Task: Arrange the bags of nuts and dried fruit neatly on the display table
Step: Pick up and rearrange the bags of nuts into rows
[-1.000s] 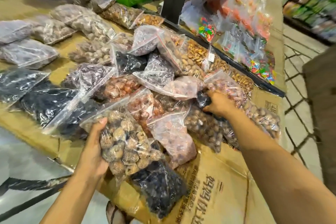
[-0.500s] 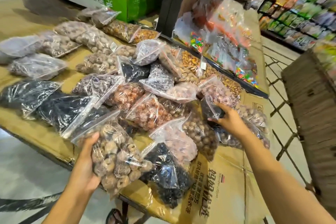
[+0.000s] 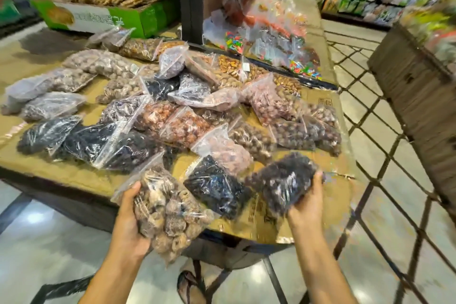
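**Display table: left edge laid out, centre heap outstanding, two bags in hand**

The display table [image 3: 49, 168], covered in flattened cardboard, carries the whole stock. Along its left edge a row of bags [image 3: 51, 106] lies singly, mostly apart; this reads as the finished portion. The middle of the table holds a heap of bags [image 3: 187, 128], overlapping and tilted at mixed angles. This portion appears unsorted and is the larger share of the work.

At the near edge a black bag [image 3: 214, 187] lies on the cardboard between the two hands. The bag of pale dried fruit [image 3: 167, 205] overhangs the near edge. The left hand [image 3: 128, 224] grips it, palm beneath and thumb on top. The dark bag [image 3: 283, 185] is towards the near-right corner, blurred; whether it touches the cardboard cannot be told. The right hand [image 3: 306, 207] grips its near end, thumb against its side. Neither bag is placed yet.
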`<state>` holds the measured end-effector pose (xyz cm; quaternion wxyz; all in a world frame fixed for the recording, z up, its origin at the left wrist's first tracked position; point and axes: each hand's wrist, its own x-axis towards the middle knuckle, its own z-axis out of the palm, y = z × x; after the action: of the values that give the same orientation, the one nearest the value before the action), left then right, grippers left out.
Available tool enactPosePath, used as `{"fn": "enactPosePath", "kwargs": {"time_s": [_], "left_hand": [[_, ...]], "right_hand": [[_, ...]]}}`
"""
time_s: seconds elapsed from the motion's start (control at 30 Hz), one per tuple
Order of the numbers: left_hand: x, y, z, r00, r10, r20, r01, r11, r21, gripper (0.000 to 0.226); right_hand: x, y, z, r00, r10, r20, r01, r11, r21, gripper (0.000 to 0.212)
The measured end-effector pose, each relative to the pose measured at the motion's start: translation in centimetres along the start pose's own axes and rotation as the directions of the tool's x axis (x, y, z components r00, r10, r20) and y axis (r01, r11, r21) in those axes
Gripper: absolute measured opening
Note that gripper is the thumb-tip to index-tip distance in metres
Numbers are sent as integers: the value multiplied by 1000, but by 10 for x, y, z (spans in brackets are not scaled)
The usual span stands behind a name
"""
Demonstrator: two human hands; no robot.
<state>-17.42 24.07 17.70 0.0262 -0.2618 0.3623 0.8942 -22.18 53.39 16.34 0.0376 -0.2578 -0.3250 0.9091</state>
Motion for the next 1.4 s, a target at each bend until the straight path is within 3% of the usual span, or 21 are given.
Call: {"fn": "enactPosePath", "kwargs": {"time_s": [0.07, 0.17, 0.2, 0.3, 0.4, 0.5, 0.6, 0.7, 0.77, 0.83, 0.9, 1.1, 1.2, 1.33, 1.4], "left_hand": [[-16, -4, -6, 1000, -7, 13, 7, 1000, 9, 45], [-29, 0, -20, 1000, 1, 21, -2, 1000, 25, 43], [-31, 3, -24, 999, 14, 34, -16, 999, 41, 44], [-29, 16, -33, 999, 13, 50, -16, 998, 54, 46], [-11, 37, -42, 995, 0, 98, -5, 998, 60, 45], [16, 69, -53, 995, -27, 97, 18, 995, 97, 38], [50, 115, -76, 990, -75, 116, 61, 991, 118, 47], [77, 171, -108, 992, -74, 105, 59, 988, 144, 41], [92, 207, -126, 994, -58, 94, 43, 988, 148, 32], [107, 234, -137, 994, -47, 97, 34, 991, 133, 28], [121, 250, -139, 993, -43, 111, 29, 992, 121, 39], [156, 275, -132, 990, -58, 127, 37, 987, 158, 41], [168, 285, -122, 985, -10, 171, -33, 969, 244, 42], [195, 313, -117, 977, 67, 204, -140, 919, 368, 27], [224, 325, -126, 983, 114, 141, -168, 866, 471, 63]], "right_hand": [[-29, 24, -21, 988, 104, -111, -93, 990, 106, 57], [-67, 52, -32, 977, 174, -126, -161, 981, 105, 93], [-79, 55, -28, 980, 173, -101, -162, 981, 102, 92], [-98, 63, -7, 966, 250, 62, -256, 957, 134, 57], [-104, 79, 20, 934, 287, 215, -321, 936, 147, 75], [-100, 108, 53, 963, 210, 172, -232, 965, 124, 66], [-94, 140, 95, 983, 161, 83, -166, 984, 60, 27], [-83, 176, 135, 964, 221, 148, -228, 973, 26, 26], [-75, 198, 159, 955, 242, 169, -246, 969, 0, 50], [-68, 217, 175, 963, 245, 109, -238, 968, -73, 66], [-63, 232, 187, 972, 222, 72, -215, 973, -88, 70], [-58, 239, 198, 990, 136, -41, -140, 981, -134, 34], [-48, 229, 203, 993, 79, -83, -94, 977, -193, 24], [-33, 226, 222, 974, -29, -226, -42, 952, -303, 72], [-32, 228, 227, 954, -93, -283, 1, 951, -310, 68]]}}
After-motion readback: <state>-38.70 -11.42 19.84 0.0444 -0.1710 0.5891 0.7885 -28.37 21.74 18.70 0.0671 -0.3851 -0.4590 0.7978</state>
